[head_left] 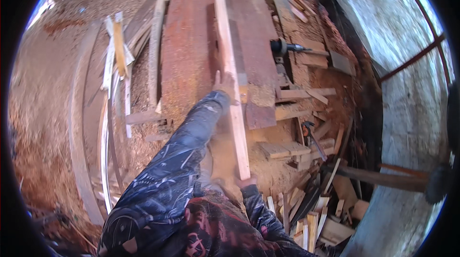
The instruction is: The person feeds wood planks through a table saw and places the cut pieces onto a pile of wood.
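Observation:
A long, pale squared length of timber (238, 132) runs away from me, slightly tilted to the left, over a reddish-brown wooden board (189, 31). My left hand (223, 86) lies against it around its middle, with the fingers stretched out toward the far end. At the timber's near end, close to my body, my right hand (247, 181) is closed around the end. Part of that hand is hidden behind the wood.
A black and grey power tool (287, 47) lies at the board's right edge. An orange and black tool (310, 132) rests among offcuts farther right. Loose strips (117, 51) lie left; a scrap heap (306, 223) is near right. Sawdust covers the ground.

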Demonstrator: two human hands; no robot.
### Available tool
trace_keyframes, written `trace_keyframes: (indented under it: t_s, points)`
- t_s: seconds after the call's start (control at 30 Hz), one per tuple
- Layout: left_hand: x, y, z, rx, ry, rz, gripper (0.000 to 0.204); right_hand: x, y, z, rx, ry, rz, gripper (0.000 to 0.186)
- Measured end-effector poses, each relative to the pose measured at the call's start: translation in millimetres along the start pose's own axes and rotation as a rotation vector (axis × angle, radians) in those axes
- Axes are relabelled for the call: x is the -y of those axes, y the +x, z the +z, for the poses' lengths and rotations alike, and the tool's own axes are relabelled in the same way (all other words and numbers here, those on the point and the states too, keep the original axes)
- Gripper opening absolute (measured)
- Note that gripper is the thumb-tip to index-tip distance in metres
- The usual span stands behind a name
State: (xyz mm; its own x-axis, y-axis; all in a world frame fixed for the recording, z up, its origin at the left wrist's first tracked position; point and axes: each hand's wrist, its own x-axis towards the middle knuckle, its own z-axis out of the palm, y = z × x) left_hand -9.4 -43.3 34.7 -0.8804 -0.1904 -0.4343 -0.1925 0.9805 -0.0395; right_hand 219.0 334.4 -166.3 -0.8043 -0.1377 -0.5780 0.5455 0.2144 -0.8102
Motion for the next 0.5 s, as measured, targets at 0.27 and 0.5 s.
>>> trace_keyframes:
  t_s: [0.27, 0.5]
  points:
    - [13, 17, -10, 0.048, 0.055, 0.023, 0.110, 81, -13, 30, -0.016, 0.116, 0.120, 0.039]
    - [25, 32, -18, 0.046, 0.061, 0.037, 0.107, 156, -27, 54, 0.011, -0.337, 0.008, 0.032]
